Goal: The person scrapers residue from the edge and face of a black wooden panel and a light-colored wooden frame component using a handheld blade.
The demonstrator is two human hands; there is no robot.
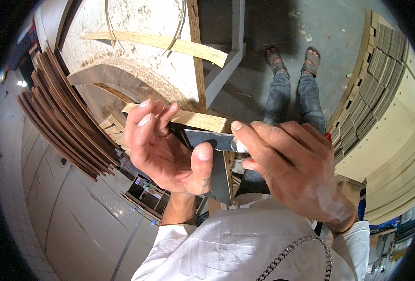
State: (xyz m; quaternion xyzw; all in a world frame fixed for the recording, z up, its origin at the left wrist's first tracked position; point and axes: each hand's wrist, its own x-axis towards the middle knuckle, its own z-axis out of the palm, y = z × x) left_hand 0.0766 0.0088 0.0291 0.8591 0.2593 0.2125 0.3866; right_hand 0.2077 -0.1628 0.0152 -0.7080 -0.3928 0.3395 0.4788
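My right hand (294,166) is closed, its fingers and thumb gripping the end of a dark flat strip (200,136). A shiny, pale patch shows beside those fingertips; I cannot make out what it is. Small bits of red peek out by the thumb and behind the hand, their source hidden. My left hand (165,150) has its fingers apart and half curled. Its thumb lies in front of the dark strip, and I cannot tell whether they touch. The left fingertips overlap a light wooden strip (200,120), which crosses just beyond the dark one.
Beyond my hands stands a worn white board (142,18) with a curved wooden strip (165,43) on it. Curved brown slats (60,103) are stacked at left. Layered grey panels (378,70) rise at right. A dark panel (219,182) sits below my hands.
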